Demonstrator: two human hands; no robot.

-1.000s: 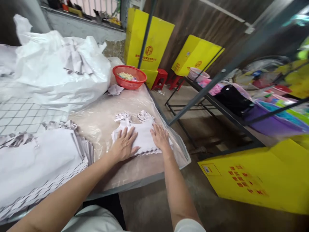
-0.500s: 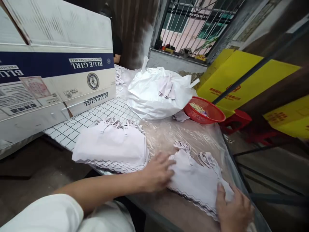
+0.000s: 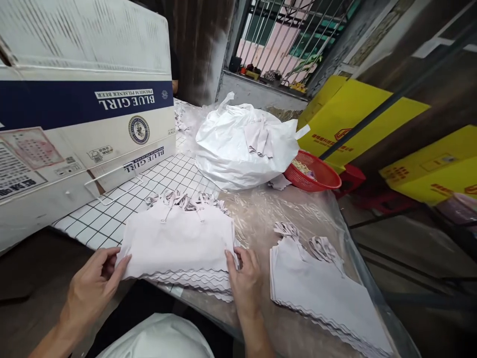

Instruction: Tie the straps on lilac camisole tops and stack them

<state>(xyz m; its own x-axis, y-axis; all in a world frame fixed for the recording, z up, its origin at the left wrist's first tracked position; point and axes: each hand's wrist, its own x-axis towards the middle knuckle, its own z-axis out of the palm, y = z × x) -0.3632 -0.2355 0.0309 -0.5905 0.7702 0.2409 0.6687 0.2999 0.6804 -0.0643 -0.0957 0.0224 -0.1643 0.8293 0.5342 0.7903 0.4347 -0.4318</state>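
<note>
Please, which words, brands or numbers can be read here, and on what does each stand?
"BLUE GIRL": upside down on the cardboard box.
"PREMIUM PILSENER BEER": upside down, same box.
White sticker labels on that box: too small to read.
Red print on the yellow boxes: too blurred to read.

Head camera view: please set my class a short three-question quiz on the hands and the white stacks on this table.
1. True or false: the left hand and right hand both hold edges of the left stack.
2. What sits just right of the white sack? A red basket; B blue bucket; C green tray.
3. Fill in: the untouched stack lies to the held one's ___.
Key: 1 true; 2 A; 3 right.
</note>
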